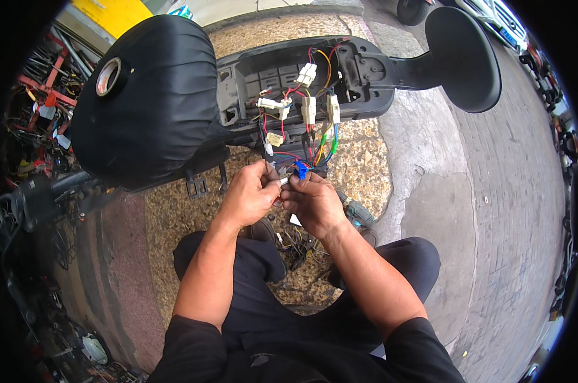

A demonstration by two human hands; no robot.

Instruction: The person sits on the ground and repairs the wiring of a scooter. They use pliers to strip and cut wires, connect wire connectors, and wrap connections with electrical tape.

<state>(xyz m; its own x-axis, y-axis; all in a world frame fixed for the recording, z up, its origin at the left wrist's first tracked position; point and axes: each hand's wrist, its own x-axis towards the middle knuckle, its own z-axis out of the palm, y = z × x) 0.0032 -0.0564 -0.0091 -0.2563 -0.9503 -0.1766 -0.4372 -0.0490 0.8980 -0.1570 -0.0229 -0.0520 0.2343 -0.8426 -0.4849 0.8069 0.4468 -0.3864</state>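
Both hands meet just below the open tray of a scooter-like vehicle. My left hand pinches a small white connector among thin wires. Against its other end, the fingers of my right hand are closed too. A blue connector sits right at my right fingertips; whether they grip it I cannot tell. Red, yellow, green and blue wires run up to several white plug connectors hanging over the edge of the black plastic tray. The fingertips partly hide the wire ends.
Left of the tray is a black padded seat with a tape roll on it. A black round-ended part juts out right. Below my hands lie a teal power tool and loose wires. Tools crowd the left.
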